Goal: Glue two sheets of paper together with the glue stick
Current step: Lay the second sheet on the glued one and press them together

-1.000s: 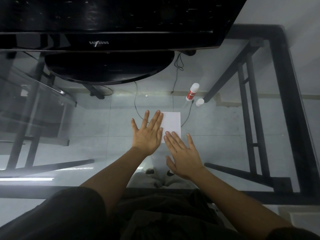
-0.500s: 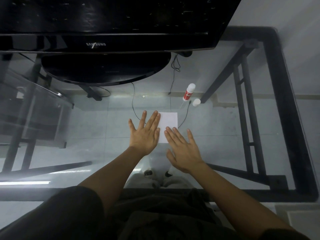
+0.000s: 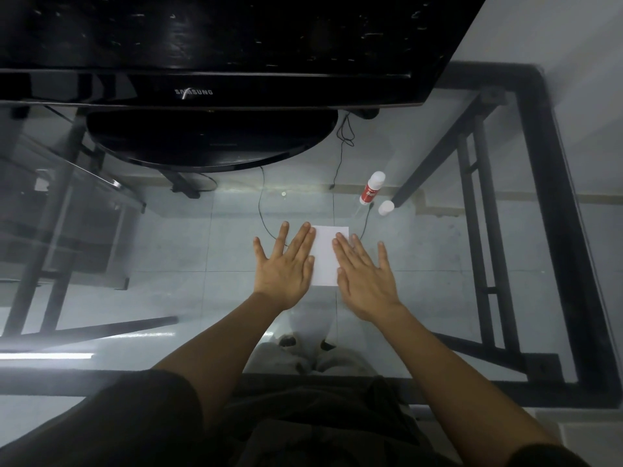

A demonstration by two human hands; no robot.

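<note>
From the head camera, the person is leaning over a glass table (image 3: 438,264) with a black frame. Both hands are lying flat, fingers spread and unclenched, gripping nothing. The left hand (image 3: 286,264) is resting palm down at the left edge of the white paper (image 3: 325,254), its inner fingers overlapping that edge. The right hand (image 3: 365,278) is pressing flat on the paper's right side, its fingertips reaching close to the far right corner. Only a narrow strip of the paper is showing between the two hands (whether it is one sheet or two stacked cannot be told).

Beyond the paper and a little to the right, the glue stick (image 3: 371,189) is lying tilted on the glass, a white tube with a red label. Its white cap (image 3: 386,207) is sitting apart, just beside its near end, so the tube is uncapped; whether any glue is left inside cannot be seen.

A black monitor (image 3: 202,45) is standing on its rounded base at the far side, with thin cables (image 3: 261,203) trailing toward the paper.
</note>
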